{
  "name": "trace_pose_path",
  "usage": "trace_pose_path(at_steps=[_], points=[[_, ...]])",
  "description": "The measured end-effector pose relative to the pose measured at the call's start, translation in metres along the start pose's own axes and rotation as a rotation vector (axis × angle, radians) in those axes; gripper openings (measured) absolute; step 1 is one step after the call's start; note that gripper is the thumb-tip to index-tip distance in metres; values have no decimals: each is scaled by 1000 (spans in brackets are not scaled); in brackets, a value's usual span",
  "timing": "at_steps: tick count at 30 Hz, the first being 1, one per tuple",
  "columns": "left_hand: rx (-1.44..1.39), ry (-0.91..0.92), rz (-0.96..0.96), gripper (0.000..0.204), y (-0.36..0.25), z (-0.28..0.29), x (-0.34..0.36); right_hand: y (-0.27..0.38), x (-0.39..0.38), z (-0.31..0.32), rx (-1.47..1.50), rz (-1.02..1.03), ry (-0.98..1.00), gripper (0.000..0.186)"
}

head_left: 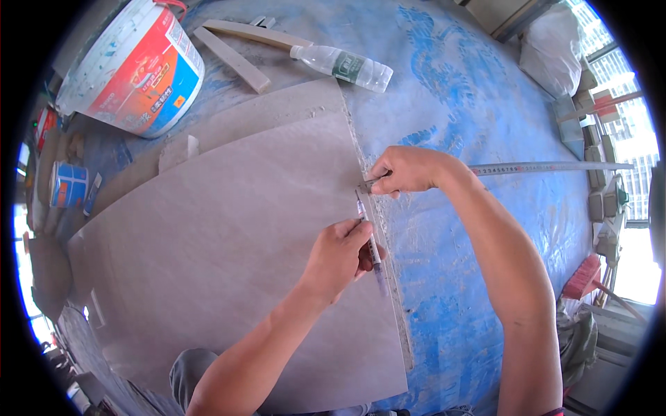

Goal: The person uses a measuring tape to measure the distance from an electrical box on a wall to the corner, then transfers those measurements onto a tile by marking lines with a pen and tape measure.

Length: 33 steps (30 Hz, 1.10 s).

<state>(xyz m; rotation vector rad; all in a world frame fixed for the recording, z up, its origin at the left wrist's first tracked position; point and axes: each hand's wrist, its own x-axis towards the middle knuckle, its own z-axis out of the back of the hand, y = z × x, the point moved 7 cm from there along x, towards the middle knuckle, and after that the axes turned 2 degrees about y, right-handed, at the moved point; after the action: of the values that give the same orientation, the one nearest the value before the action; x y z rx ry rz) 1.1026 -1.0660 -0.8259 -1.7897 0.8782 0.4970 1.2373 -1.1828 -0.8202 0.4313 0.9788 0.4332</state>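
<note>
A large grey-beige tile slab (229, 229) lies in front of me, its right edge running from far to near. Over that edge my left hand (336, 253) is closed around a slim marker pen (362, 211), its tip pointing away from me close to the slab's edge. Just beyond, my right hand (413, 170) pinches the near end of a steel ruler (541, 167) at the slab's edge. The graduated strip runs out to the right past my wrist. My right fingers partly hide the part they grip.
Beyond the slab stand a big paint bucket (149, 76), two wooden strips (232, 59) and a lying plastic bottle (347, 67). A small blue can (68, 185) is at left. Blue sheeting (458, 277) covers the floor; a red broom (583, 277) and a white bag (551, 48) are at right.
</note>
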Motion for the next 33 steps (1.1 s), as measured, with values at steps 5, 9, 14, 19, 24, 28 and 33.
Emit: trace_pose_path(at_steps=[5, 9, 14, 19, 24, 28, 33], points=[[14, 17, -5, 25, -6, -4, 2, 3, -2, 2, -17, -16, 23, 34], [16, 16, -17, 26, -5, -2, 5, 4, -2, 2, -18, -32, 26, 35], [1, 25, -9, 26, -3, -2, 8, 4, -3, 1, -18, -40, 16, 34], [-14, 24, -3, 24, -1, 0, 11, 3, -1, 1, -10, -28, 23, 33], [-10, 14, 19, 22, -3, -1, 10, 3, 0, 1, 1, -22, 22, 32], [-37, 11, 18, 23, -2, 1, 11, 3, 1, 0, 9, -25, 29, 32], [-65, 31, 21, 24, 0, 0, 10, 2, -2, -1, -9, -11, 46, 32]])
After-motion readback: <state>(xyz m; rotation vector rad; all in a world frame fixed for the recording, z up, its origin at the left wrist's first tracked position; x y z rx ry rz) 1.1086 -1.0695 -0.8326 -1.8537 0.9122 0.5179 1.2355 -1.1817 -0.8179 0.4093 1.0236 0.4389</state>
